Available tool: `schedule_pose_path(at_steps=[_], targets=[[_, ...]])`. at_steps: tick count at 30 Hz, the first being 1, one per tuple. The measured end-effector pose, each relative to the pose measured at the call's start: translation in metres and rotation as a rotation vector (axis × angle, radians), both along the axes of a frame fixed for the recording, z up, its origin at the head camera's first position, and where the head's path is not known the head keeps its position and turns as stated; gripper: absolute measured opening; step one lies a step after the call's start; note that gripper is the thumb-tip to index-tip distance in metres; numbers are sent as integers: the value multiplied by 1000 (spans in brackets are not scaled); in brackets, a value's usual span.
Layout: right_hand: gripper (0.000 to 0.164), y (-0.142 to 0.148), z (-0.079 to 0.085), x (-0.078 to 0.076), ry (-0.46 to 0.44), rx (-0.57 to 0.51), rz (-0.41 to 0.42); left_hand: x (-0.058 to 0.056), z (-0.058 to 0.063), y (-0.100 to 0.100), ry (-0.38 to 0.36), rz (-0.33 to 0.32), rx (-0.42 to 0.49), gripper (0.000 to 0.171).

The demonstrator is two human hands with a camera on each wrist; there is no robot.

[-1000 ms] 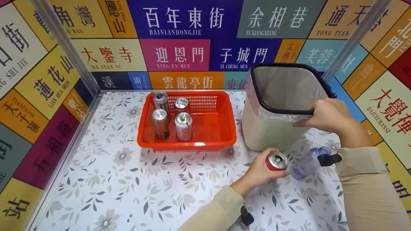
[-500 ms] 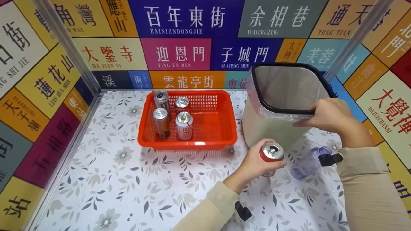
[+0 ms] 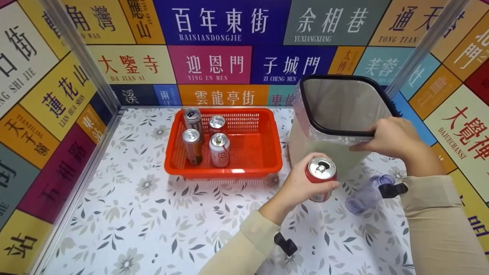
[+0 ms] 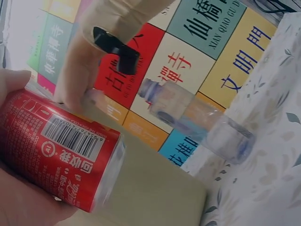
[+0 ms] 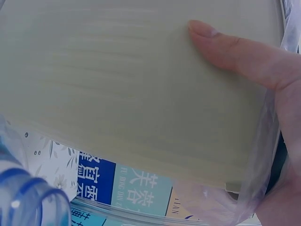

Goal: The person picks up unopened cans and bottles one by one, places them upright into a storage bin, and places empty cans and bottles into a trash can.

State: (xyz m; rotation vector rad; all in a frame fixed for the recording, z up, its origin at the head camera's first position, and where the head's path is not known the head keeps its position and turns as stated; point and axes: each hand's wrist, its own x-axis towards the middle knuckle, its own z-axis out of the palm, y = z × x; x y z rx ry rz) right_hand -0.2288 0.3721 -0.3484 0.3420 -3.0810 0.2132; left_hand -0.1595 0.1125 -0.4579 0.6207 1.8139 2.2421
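My left hand (image 3: 300, 181) grips a red soda can (image 3: 321, 172) upright, its top opened, just in front of the bin. Up close in the left wrist view, the can (image 4: 61, 146) shows its barcode side. My right hand (image 3: 393, 137) holds the rim of a pale trash bin (image 3: 321, 152) with a black rim and a clear liner. In the right wrist view the thumb of this hand (image 5: 244, 59) lies along the bin's outer wall (image 5: 117, 84). A clear purplish plastic bottle (image 3: 366, 196) stands tilted in the head view, below my right wrist.
A red plastic basket (image 3: 263, 166) at the back holds several upright drink cans (image 3: 219, 151) in its left half. The floral-covered table (image 3: 183, 221) is bounded by printed panels (image 3: 225, 23) at the back and sides.
My left hand has lifted the red can and moved it left and away from me, toward the bin's front. My right hand stays on the rim.
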Motion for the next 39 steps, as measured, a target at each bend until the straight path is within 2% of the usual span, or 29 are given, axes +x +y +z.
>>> schedule_pose_path(at_steps=[5, 14, 19, 29, 34, 39], targets=[[46, -2, 0, 1, 26, 14, 7, -4, 15, -9, 32, 21, 29, 57], [52, -1, 0, -1, 3, -9, -1, -13, 40, -30, 62, 87, 68, 56], [52, -1, 1, -1, -8, -9, 2, -18, 54, -40, 64, 96, 107, 55], [53, 0, -1, -1, -16, -14, -1, -25, 86, -45, 118, 99, 101, 57], [51, 1, -1, 0, -5, -17, -13, -35, 101, -48, 149, 137, 116, 56], [52, 0, 0, 2, -26, -29, -27, -44, 116, -52, 148, 180, 145, 59]])
